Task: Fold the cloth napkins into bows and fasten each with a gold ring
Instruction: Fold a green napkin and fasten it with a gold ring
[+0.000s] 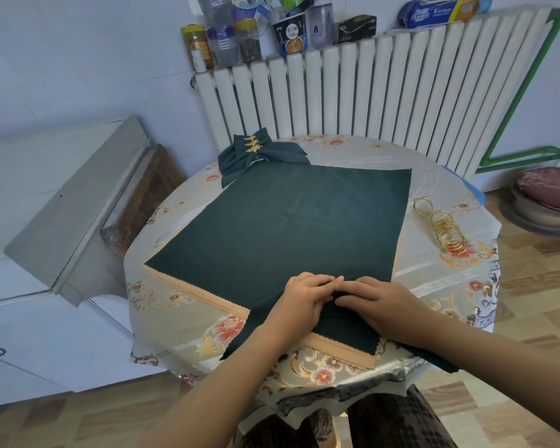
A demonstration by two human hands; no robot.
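Note:
A dark green cloth napkin [282,221] lies spread flat on the round table [434,286], on top of a stack of peach napkins [188,289]. Its near corner is folded up toward the middle. My left hand [299,299] and my right hand [379,302] sit side by side on that fold, fingers curled and pinching the green cloth. A finished green bow [259,153] with a gold leaf ring lies at the table's far left edge. Several gold rings [446,231] lie in a row at the right.
A white radiator [369,92] stands behind the table, its top crowded with jars and boxes. A grey metal cabinet [78,202] is at the left. A cushioned stool [547,195] is at the far right. The flowered tablecloth hangs over the near edge.

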